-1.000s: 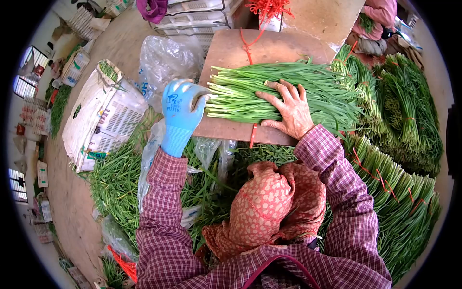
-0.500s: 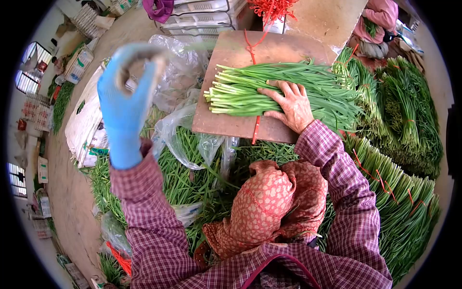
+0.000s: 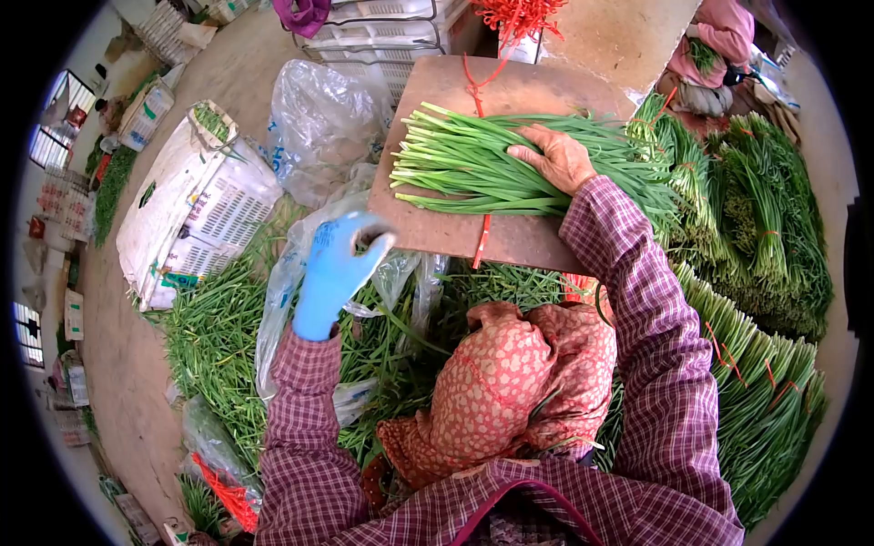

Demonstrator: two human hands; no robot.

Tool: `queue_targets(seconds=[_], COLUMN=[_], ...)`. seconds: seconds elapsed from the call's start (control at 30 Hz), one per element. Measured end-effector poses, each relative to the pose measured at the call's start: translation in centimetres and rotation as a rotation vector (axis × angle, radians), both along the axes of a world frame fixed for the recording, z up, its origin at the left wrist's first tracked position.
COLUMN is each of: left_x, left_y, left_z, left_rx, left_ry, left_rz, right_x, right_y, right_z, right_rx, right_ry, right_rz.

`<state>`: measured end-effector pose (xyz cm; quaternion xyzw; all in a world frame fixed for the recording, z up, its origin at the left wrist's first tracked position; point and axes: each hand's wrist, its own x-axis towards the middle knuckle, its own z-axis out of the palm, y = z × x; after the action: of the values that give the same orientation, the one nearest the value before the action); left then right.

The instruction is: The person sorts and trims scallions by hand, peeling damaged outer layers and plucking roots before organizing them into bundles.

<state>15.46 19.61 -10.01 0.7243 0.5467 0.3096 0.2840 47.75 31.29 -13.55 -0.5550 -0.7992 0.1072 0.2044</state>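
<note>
A bundle of long green stalks [image 3: 473,164] lies across a brown board [image 3: 537,238], pale ends to the left. My bare right hand [image 3: 555,156] is on top of it, fingers drawn together around some stalks. A red tie [image 3: 482,238] shows on the board beneath the bundle. Just off the board's lower left corner is my left hand [image 3: 346,264] in a blue glove. Its fingers curl round to the thumb; blur hides whether anything is pinched there.
Loose greens [image 3: 218,346] and clear plastic bags [image 3: 323,127] lie left of the board. A white crate [image 3: 218,209] stands farther left. Tied green bundles [image 3: 774,391] are stacked on the right. Red ties [image 3: 519,14] hang above the board. Another person [image 3: 719,41] sits at upper right.
My left hand swung out left from the pale ends, then came back lower, beside the board. My right hand went from spread flat to fingers drawn together, and some stalks shifted under it.
</note>
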Motion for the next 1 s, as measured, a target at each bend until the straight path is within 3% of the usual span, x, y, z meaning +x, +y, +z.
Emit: queue_targets(seconds=[0.13, 0.2, 0.3, 0.5, 0.57, 0.77, 0.8, 1.0], left_x=[4.2, 6.1, 8.2, 8.7, 8.2, 4.7, 4.0, -0.9], left_y=[2.8, 4.1, 5.9, 7.7, 7.2, 5.0, 4.4, 1.1], left_z=[-1.1, -1.7, -2.8, -3.6, -1.7, 6.4, 7.5, 8.3], left_rx=[0.181, 0.496, 0.676, 0.697, 0.357, 0.360, 0.324, 0.359], left_ry=[-0.104, 0.028, 0.232, 0.155, -0.259, -0.652, -0.814, -1.169], left_rz=[0.051, 0.031, 0.061, 0.087, 0.077, 0.069, 0.010, -0.414], right_x=[0.1, 0.1, 0.1, -0.2, -0.3, -0.6, -0.7, -0.5], right_y=[0.0, -0.2, -0.2, -0.4, -0.5, -0.9, -1.2, -1.0], right_z=[-0.2, -0.2, -0.3, -0.3, -0.2, -0.6, -0.5, -0.8], right_rx=[-0.027, -0.022, -0.024, -0.014, -0.009, 0.024, 0.040, 0.058], right_ry=[0.044, 0.062, 0.073, 0.075, 0.045, 0.043, 0.042, 0.046], right_rz=[0.029, 0.033, 0.035, 0.013, -0.008, -0.038, -0.049, -0.051])
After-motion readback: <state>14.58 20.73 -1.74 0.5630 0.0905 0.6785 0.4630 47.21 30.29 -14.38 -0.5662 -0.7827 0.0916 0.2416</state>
